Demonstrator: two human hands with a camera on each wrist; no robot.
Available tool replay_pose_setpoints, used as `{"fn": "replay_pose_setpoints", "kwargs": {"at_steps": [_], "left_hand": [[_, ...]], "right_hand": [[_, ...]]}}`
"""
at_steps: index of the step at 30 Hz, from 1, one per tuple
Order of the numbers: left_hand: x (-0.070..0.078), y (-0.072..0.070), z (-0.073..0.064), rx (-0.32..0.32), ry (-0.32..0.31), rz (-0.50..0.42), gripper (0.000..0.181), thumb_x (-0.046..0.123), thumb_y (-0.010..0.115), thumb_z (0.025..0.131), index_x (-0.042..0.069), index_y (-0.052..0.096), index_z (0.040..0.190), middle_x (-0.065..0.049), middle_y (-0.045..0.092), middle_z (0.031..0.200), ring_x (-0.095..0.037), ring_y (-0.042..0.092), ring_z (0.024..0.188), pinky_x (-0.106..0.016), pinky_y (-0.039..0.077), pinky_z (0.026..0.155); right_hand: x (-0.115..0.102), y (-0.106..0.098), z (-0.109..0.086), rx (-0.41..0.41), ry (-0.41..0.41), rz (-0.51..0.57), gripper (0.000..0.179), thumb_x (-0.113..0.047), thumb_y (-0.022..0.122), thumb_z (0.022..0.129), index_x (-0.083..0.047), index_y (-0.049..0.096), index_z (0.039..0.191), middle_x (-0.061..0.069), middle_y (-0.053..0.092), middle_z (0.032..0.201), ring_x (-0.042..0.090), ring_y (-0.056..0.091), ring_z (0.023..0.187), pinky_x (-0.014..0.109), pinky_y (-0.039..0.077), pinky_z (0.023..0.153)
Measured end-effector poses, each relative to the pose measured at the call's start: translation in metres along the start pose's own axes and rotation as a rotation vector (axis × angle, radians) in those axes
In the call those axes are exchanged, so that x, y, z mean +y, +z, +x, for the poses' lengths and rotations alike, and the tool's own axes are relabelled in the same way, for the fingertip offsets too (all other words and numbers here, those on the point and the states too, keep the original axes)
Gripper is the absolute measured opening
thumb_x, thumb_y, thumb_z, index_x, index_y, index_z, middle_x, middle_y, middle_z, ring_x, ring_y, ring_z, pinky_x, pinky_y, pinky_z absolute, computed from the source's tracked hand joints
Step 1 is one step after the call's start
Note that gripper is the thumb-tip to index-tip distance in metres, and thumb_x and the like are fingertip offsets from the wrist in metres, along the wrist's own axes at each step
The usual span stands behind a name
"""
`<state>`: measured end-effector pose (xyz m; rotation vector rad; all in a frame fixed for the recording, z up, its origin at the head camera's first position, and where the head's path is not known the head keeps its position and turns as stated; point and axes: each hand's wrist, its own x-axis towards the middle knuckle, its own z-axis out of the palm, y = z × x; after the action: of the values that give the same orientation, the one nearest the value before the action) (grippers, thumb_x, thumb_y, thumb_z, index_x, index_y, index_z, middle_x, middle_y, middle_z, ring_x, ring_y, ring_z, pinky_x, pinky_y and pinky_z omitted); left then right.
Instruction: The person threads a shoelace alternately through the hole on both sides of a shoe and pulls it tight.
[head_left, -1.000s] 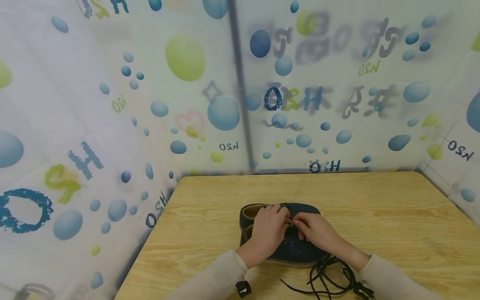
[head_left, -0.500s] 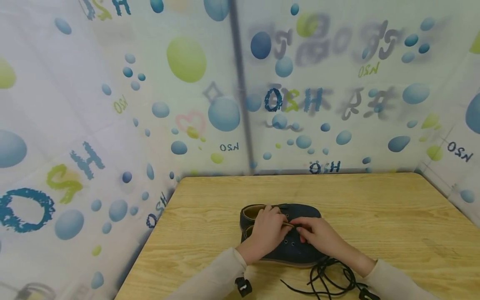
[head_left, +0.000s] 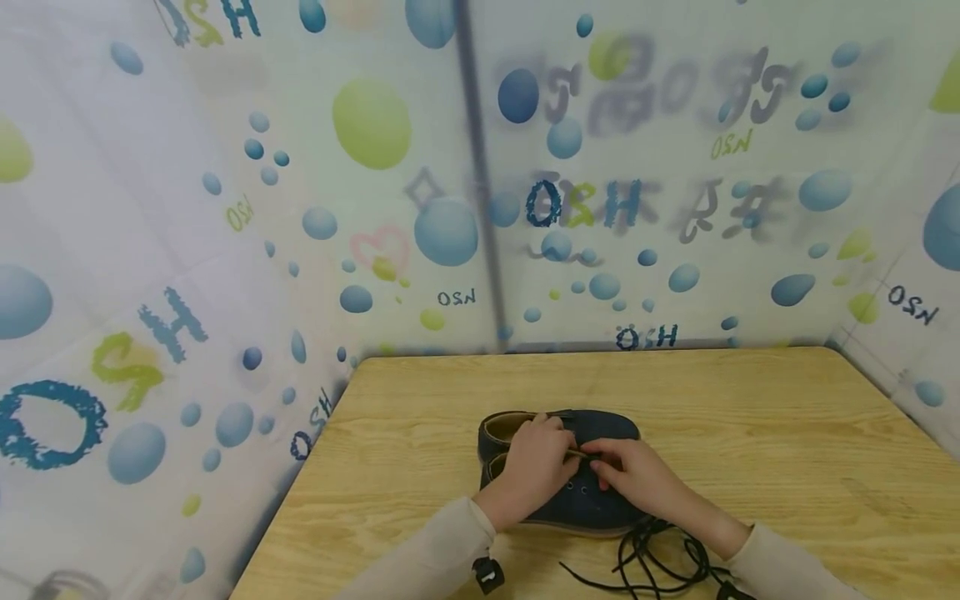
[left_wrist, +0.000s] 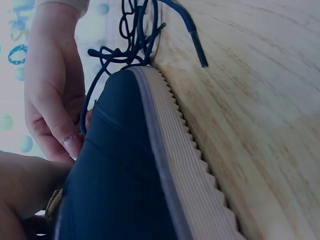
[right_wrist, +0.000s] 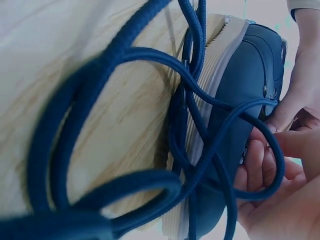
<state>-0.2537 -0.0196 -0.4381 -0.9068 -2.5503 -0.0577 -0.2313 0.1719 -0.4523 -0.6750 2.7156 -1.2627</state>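
Note:
Two dark navy shoes lie side by side on a wooden table, the near shoe (head_left: pixel 600 510) in front of the far shoe (head_left: pixel 611 423). My left hand (head_left: pixel 534 462) lies over the near shoe's opening and grips its tan-edged flap (head_left: pixel 576 452). Close to its fingertips, my right hand (head_left: pixel 637 475) has bent fingers and seems to pinch a dark shoelace (left_wrist: pixel 84 117) at the eyelets; the fingertips are partly hidden. In the right wrist view, loose lace loops (right_wrist: pixel 125 52) cross before the shoe, and one strand reaches an eyelet.
The wooden table (head_left: pixel 420 400) has more dark laces (head_left: pixel 652 567) tangled in front of the shoes' toes. A small black block (head_left: pixel 489 575) hangs by my left sleeve. Patterned curtains (head_left: pixel 375 208) stand behind and beside the table.
My right hand has shifted slightly down from one second ago, and my left fingers slightly left. More of the tan-edged flap shows between the hands. The shoes stay in place.

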Motion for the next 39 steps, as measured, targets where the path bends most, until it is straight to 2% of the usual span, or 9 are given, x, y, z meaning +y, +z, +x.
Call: {"fn": "replay_pose_setpoints", "kwargs": {"at_steps": [5,10,19,26,30,32,33,36,39], "left_hand": [[0.000,0.001,-0.002,0.026,0.016,0.021,0.011,0.038,0.073,0.089,0.027,0.077,0.087,0.010,0.061,0.074,-0.007,0.049,0.066,-0.015,0.035,0.057],[-0.001,0.002,-0.003,0.014,0.035,-0.007,0.012,0.035,0.072,0.091,0.024,0.077,0.089,0.008,0.063,0.078,-0.008,0.050,0.068,-0.015,0.040,0.059],[-0.006,0.001,-0.001,-0.050,0.064,-0.223,0.018,0.030,0.066,0.094,0.019,0.080,0.094,0.006,0.065,0.083,-0.007,0.051,0.071,-0.013,0.039,0.063],[-0.005,0.001,0.001,-0.031,-0.019,-0.354,0.016,0.030,0.069,0.093,0.020,0.080,0.091,0.006,0.067,0.083,-0.006,0.054,0.073,-0.012,0.040,0.064],[-0.001,-0.001,0.003,0.000,-0.065,-0.439,0.011,0.025,0.069,0.093,0.019,0.078,0.089,0.006,0.067,0.083,-0.005,0.054,0.070,-0.011,0.041,0.063],[0.000,-0.004,0.004,0.010,-0.099,-0.542,0.013,0.024,0.065,0.097,0.017,0.075,0.093,0.004,0.066,0.086,-0.004,0.054,0.069,-0.011,0.042,0.062],[0.000,-0.006,0.006,0.008,-0.125,-0.638,0.015,0.024,0.061,0.099,0.016,0.073,0.095,0.001,0.066,0.088,-0.004,0.055,0.070,-0.011,0.043,0.064],[0.001,-0.022,0.011,-0.005,-0.179,-1.063,0.021,0.022,0.049,0.105,0.006,0.063,0.104,-0.013,0.067,0.097,-0.005,0.060,0.075,-0.015,0.051,0.070],[0.000,-0.053,0.016,-0.014,-0.199,-1.434,0.026,0.021,0.042,0.107,-0.002,0.055,0.107,-0.017,0.064,0.096,-0.005,0.062,0.070,-0.019,0.054,0.069]], "right_hand": [[-0.001,0.001,0.000,0.005,-0.020,-0.011,0.032,-0.016,0.058,0.100,-0.002,0.062,0.128,-0.003,0.063,0.068,0.003,0.053,0.058,0.022,0.041,0.056],[-0.001,0.002,0.001,0.007,-0.031,-0.040,0.032,-0.016,0.058,0.100,-0.002,0.063,0.127,-0.005,0.062,0.068,0.000,0.051,0.057,0.022,0.042,0.055],[-0.001,0.008,0.007,0.140,-0.074,-0.314,0.012,-0.018,0.062,0.097,-0.017,0.074,0.096,-0.013,0.062,0.067,-0.006,0.042,0.052,0.017,0.038,0.054],[-0.005,0.007,0.006,0.157,-0.076,-0.372,0.013,-0.017,0.066,0.094,-0.014,0.077,0.100,-0.010,0.070,0.076,-0.009,0.044,0.057,0.017,0.039,0.057],[-0.006,0.007,0.006,0.156,-0.082,-0.365,0.011,-0.017,0.067,0.093,-0.015,0.077,0.096,-0.011,0.062,0.065,-0.006,0.040,0.052,0.017,0.036,0.054],[-0.005,0.007,0.006,0.166,-0.097,-0.377,0.009,-0.018,0.068,0.092,-0.017,0.077,0.094,-0.011,0.064,0.065,-0.006,0.044,0.053,0.017,0.038,0.054],[-0.005,0.007,0.006,0.172,-0.109,-0.386,0.009,-0.018,0.069,0.091,-0.017,0.078,0.093,-0.011,0.066,0.067,-0.005,0.049,0.055,0.017,0.041,0.055],[-0.004,0.008,0.007,0.181,-0.125,-0.404,0.009,-0.018,0.070,0.090,-0.017,0.079,0.093,-0.009,0.073,0.075,-0.002,0.059,0.062,0.018,0.046,0.059],[-0.003,0.009,0.007,0.179,-0.129,-0.405,0.013,-0.017,0.070,0.090,-0.016,0.079,0.099,-0.006,0.076,0.084,-0.002,0.063,0.067,0.018,0.047,0.060]]}}
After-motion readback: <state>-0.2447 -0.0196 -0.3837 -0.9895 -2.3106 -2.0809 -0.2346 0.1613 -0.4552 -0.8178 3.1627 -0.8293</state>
